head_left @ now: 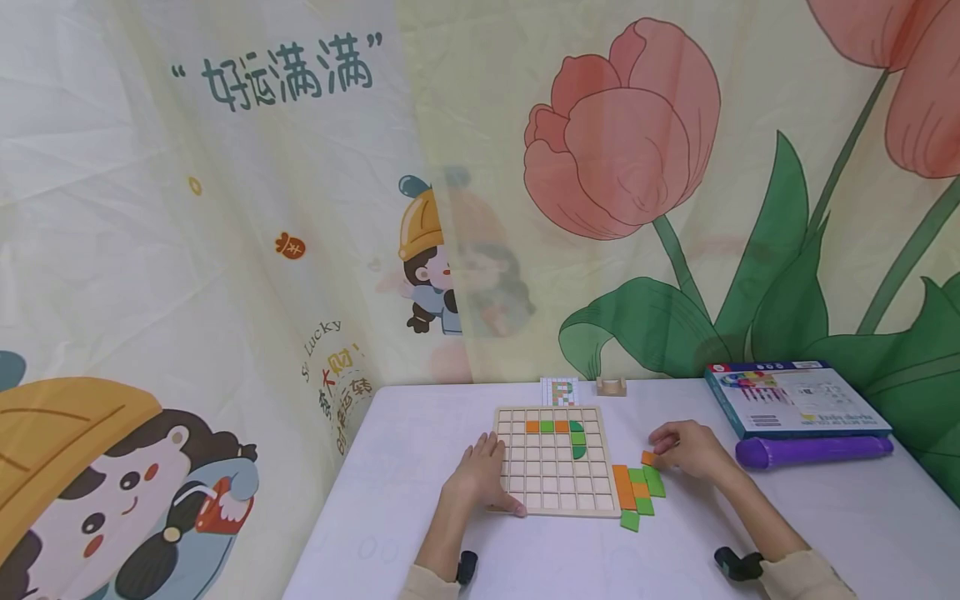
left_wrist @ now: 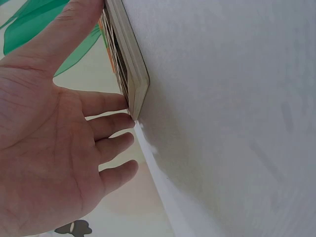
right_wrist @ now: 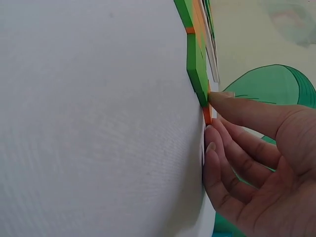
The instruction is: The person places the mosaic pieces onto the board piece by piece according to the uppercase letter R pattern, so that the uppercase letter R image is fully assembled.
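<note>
A wooden grid board lies on the white table, with a row of orange and green tiles and rounded green pieces in its upper cells. My left hand rests along the board's left side, fingers spread and fairly straight, thumb near the lower edge. In the left wrist view the fingertips touch the board's rim. Right of the board, my right hand pinches a small orange tile between thumb and fingers, low at the table. Beside it lies a green tile, in a cluster with other green and orange tiles.
Behind the board stand a small pattern card and a little wooden holder. A flat boxed set lies at the back right, a purple tube in front of it. A loose green tile sits near the board's lower right corner.
</note>
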A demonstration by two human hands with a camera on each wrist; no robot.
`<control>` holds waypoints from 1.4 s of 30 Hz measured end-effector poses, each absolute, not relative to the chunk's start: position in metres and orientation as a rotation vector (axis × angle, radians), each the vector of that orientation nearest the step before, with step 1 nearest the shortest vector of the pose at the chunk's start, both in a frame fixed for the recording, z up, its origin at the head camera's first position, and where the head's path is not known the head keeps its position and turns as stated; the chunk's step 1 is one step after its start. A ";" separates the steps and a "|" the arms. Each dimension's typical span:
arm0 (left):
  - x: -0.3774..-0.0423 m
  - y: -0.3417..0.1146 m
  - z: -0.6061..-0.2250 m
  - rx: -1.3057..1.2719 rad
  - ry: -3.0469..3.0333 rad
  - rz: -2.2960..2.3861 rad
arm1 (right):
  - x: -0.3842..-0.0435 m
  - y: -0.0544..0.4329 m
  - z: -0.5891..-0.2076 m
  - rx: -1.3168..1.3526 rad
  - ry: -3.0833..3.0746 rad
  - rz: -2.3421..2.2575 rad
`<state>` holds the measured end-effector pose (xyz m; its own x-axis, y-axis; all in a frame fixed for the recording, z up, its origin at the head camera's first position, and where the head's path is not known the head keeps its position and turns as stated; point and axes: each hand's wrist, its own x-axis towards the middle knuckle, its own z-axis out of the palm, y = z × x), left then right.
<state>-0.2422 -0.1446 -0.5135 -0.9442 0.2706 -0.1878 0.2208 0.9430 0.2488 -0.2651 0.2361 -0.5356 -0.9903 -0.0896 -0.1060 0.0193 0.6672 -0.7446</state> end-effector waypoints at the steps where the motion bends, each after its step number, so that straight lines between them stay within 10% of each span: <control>1: -0.242 -0.145 -0.513 0.368 2.878 0.332 | -0.265 0.236 -0.536 -0.059 2.748 -1.224; 42: -0.242 -0.145 -0.513 0.369 2.880 0.326 | -0.274 0.234 -0.536 -0.118 2.747 -1.307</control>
<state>-0.2420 -0.1446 -0.5131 -0.9443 0.2704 -0.1874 0.2216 0.9438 0.2452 -0.2742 0.2336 -0.5362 -0.9923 -0.1113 -0.0547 -0.0278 0.6294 -0.7765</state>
